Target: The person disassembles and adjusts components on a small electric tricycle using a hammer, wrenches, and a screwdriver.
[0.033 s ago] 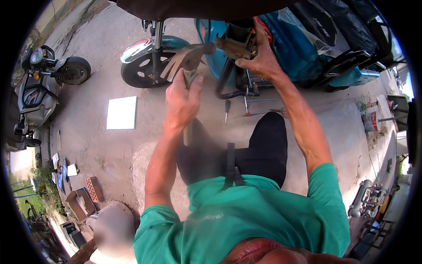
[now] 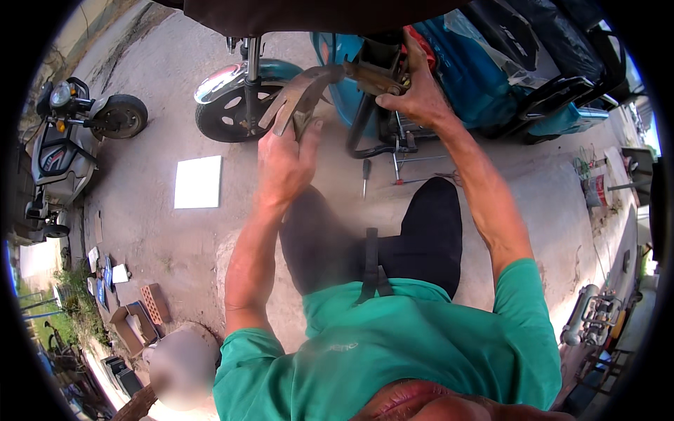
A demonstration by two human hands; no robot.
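Observation:
My left hand is closed round the handle of a claw hammer, just below its head. The claw points left and toward me. The hammer's striking face is at the left end of a rusty boxy metal part; I cannot tell whether they touch. My right hand grips this part from the right, thumb at its near corner and fingers reaching up its far side. Behind the part stands a teal motor tricycle, partly hidden by the part and my right hand.
A screwdriver lies on the concrete floor before my knees. A white square tile lies to the left. The tricycle's front wheel stands beyond it. Far left are a parked scooter, a red brick and a cardboard box.
My left hand has shifted slightly left, and the hammer has tilted a little with it. The right hand and the metal part keep their place.

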